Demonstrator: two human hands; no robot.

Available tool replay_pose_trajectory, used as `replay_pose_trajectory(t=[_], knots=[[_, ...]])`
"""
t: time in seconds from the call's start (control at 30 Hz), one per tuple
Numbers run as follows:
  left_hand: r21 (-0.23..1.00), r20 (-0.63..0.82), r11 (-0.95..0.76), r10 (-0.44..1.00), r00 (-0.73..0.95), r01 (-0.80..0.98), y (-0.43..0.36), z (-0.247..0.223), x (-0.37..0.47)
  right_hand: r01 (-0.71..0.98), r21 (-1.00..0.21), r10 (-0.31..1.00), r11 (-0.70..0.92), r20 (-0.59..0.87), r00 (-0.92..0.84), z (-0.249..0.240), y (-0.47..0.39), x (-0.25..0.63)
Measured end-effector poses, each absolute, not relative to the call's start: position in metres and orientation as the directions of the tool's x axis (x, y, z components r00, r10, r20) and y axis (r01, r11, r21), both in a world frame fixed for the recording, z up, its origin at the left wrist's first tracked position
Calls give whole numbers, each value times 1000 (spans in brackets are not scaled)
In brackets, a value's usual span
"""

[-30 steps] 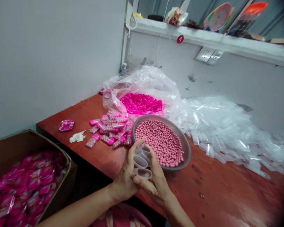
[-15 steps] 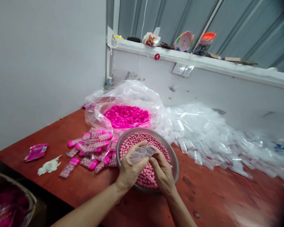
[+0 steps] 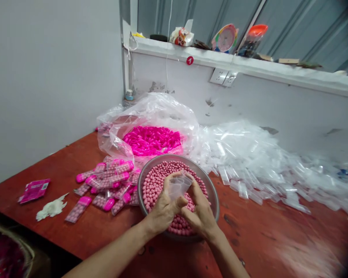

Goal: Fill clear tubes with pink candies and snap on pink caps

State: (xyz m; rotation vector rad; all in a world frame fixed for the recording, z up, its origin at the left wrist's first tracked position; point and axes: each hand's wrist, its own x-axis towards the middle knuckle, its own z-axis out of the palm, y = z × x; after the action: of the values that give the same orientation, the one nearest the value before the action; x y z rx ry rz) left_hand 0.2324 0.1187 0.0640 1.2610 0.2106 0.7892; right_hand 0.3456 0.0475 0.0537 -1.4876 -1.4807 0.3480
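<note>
Counter: red-brown, running under everything here; its bare stretch (image 3: pixel 266 231) lies to the right of the bowl.
Loose clear tubes: a wide heap (image 3: pixel 249 154) beyond the right hand (image 3: pixel 201 216) and off to its right, well apart from the grip; long axes point many ways.
Plastic bag: open-mouthed (image 3: pixel 162 106), beyond the bowl, with bright pink caps (image 3: pixel 152 139) inside.
Metal bowl: round, rim (image 3: pixel 215 204) all about the pink beads (image 3: pixel 156 181), directly below and around the hands.
Filled tubes: a small pile (image 3: pixel 108 179) left of the bowl, nearer the left hand (image 3: pixel 162 208); axes mixed, pink caps on.
Grip: both hands cupped together over the beads, fingers curled round the sides and thumbs on the near side, pinching a small cluster of clear tubes (image 3: pixel 178 187); neither hand is spread wide.
Cluster's place: between the two hands, at the finger ends, above the bowl; both hands reach it, the left seeming to bear more of it.
Cluster's long axis: foreshortened, seemingly steep rather than flat, leaning somewhat; the exact tilt is hard to read.
Cluster's mouths: seemingly upward, towards the head; blur and the fingers hide how many tubes there are.
</note>
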Motion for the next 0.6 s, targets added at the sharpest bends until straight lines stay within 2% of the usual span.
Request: replay_pose_trajectory(t=[0.17, 0.33, 0.43, 0.5, 0.53, 0.6], knots=[[964, 186, 71, 500, 846, -255, 124, 65, 225, 605, -771, 902, 200, 386, 194, 57, 54, 348], [978, 171, 23, 465, 869, -205, 126, 63, 222, 521, -825, 935, 220, 330, 127, 67, 58, 345], [992, 127, -80, 458, 880, -101, 136, 62, 220, 603, -772, 955, 201, 292, 55, 71, 61, 357], [987, 63, -159, 511, 857, 22, 149, 62, 220, 768, -626, 969, 137, 245, 26, 70, 65, 375], [975, 28, -198, 558, 830, 100, 157, 62, 220, 862, -498, 976, 95, 217, 18, 68, 68, 386], [922, -58, -254, 656, 753, 292, 175, 61, 224, 988, -151, 989, 15, 146, 7, 60, 74, 409]])
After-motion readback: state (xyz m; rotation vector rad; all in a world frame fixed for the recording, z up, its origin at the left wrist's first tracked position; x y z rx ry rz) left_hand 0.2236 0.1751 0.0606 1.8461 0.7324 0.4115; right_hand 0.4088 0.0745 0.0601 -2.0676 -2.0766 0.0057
